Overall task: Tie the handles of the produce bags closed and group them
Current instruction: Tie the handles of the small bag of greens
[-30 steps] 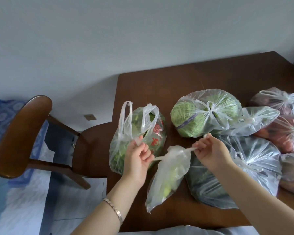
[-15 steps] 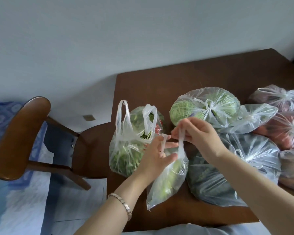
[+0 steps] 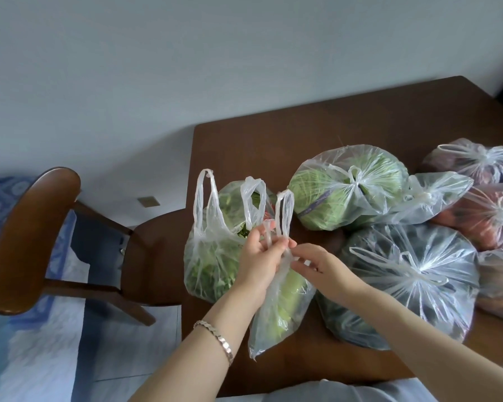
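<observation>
The left hand point(image 3: 259, 264) is partly closed, with its fingers pinching the two thin handles point(image 3: 283, 216) of a small bag point(image 3: 282, 303). The right hand point(image 3: 321, 266) is curled too, and its fingertips pinch the bag's neck just under the handles. The two hands almost touch. A bracelet point(image 3: 215, 338) sits on the left wrist.

The small bag hangs down from the hands over the near side of a brown table point(image 3: 302, 123). Something light green is inside, maybe a leafy vegetable; the plastic makes it hard to tell.

Just behind the left hand stands an open bag point(image 3: 212, 256) of greens, its handles loose and sticking up. To the right lie tied bags: a cabbage bag point(image 3: 346, 187), a big dark bag point(image 3: 404, 285) and reddish bags point(image 3: 491, 216), all close together.

A wooden chair point(image 3: 32, 242) stands left of the table, by a plain pale wall point(image 3: 186, 68).
</observation>
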The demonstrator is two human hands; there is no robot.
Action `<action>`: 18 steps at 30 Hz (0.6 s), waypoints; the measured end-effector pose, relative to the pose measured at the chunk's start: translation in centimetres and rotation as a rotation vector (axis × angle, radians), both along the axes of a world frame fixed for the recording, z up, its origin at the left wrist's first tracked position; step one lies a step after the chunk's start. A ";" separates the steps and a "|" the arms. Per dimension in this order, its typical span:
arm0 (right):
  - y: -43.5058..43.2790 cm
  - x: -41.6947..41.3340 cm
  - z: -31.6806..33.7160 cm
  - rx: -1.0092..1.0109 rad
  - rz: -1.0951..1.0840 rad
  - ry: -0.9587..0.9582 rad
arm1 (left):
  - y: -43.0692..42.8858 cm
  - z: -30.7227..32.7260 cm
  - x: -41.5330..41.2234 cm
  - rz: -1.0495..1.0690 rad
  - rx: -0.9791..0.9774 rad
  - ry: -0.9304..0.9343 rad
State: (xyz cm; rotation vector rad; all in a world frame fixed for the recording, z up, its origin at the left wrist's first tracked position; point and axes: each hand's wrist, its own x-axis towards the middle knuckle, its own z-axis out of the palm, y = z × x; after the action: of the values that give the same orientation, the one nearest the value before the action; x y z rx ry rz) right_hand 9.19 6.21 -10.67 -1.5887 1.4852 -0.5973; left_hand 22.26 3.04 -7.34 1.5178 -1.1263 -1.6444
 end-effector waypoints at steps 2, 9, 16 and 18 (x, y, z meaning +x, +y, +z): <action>-0.2 0.6 -0.2 -0.115 -0.040 0.004 | 0.0 0.1 0.0 -0.002 0.001 0.021; 0.5 1.6 -0.2 0.021 -0.224 -0.103 | -0.1 0.1 0.6 0.110 -0.145 -0.169; -0.2 3.0 0.2 -0.001 0.039 0.202 | 0.2 1.4 -1.1 0.007 -0.132 0.126; 0.1 2.9 0.0 -0.002 0.100 0.169 | -0.4 1.5 -1.7 0.092 -0.003 0.279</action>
State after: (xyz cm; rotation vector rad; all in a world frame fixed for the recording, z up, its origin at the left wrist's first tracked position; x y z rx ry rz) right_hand 12.11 6.26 -10.69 -1.7399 1.5169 -0.4162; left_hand 20.60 2.63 -5.88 1.2706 -0.8955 -1.7258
